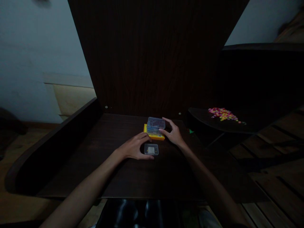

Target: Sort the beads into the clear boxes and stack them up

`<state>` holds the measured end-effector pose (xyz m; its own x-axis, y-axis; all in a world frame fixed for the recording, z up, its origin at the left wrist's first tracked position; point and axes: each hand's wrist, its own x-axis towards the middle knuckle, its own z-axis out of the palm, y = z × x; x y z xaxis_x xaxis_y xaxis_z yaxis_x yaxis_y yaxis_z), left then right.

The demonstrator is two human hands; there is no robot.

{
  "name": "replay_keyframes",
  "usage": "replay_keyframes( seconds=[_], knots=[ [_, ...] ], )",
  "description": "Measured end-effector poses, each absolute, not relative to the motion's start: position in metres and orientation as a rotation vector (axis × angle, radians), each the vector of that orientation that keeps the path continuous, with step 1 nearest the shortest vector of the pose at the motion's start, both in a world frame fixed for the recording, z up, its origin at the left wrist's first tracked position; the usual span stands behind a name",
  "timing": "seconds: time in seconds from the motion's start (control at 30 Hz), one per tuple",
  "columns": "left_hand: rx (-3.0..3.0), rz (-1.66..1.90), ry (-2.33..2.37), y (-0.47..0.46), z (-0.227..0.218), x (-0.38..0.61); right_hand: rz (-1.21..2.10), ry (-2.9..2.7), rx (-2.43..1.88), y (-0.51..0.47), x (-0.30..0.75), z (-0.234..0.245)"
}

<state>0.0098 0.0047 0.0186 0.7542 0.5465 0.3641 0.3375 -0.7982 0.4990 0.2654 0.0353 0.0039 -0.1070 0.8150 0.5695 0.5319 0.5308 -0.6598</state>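
Note:
My right hand [174, 133] grips the right side of a clear plastic box [156, 123], thumb at the near edge and fingers at the far edge. This box is over a yellow box [156, 137], whose near side and left edge show; whether the two touch I cannot tell. Closer to me lies a smaller clear plastic case [154, 148] with a pale, square piece in it. My left hand [136, 146] is curled around the case's left end, its thumb along the near edge and its fingers by the far corner.
The dark wooden desk [123, 177] has a raised side panel [54, 145] at left and a tall back board [154, 63]. On a rounded shelf [201, 117] at right lies a heap of small pink, red and yellow pieces [223, 114]. A small green piece [190, 130] lies near the shelf.

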Motion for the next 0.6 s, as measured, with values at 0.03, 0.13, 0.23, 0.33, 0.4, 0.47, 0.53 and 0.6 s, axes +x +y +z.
replay_keyframes(
  seconds=[0.03,0.13,0.23,0.33,0.4,0.47,0.53,0.6],
  knots=[
    [2.569,0.641,0.648,0.004,0.017,0.011,0.361,-1.782,-1.124,0.036,0.266,0.003],
    [2.611,0.502,0.628,0.003,0.01,0.015,0.375,-1.813,-1.121,0.038,0.267,0.002],
    [2.606,0.454,0.641,0.006,0.005,0.015,0.399,-1.836,-1.112,0.04,0.269,0.001],
    [2.573,0.453,0.673,0.007,0.003,0.014,0.429,-1.84,-1.108,0.04,0.269,0.001],
    [2.539,0.466,0.676,0.008,0.004,0.013,0.451,-1.834,-1.106,0.04,0.268,0.001],
    [2.489,0.528,0.68,0.008,0.007,0.013,0.501,-1.816,-1.101,0.039,0.268,0.001],
    [2.431,0.653,0.704,0.01,0.012,0.013,0.579,-1.785,-1.081,0.037,0.268,0.002],
    [2.376,0.811,0.738,0.014,0.02,0.014,0.642,-1.758,-1.051,0.037,0.27,0.001]
  ],
)
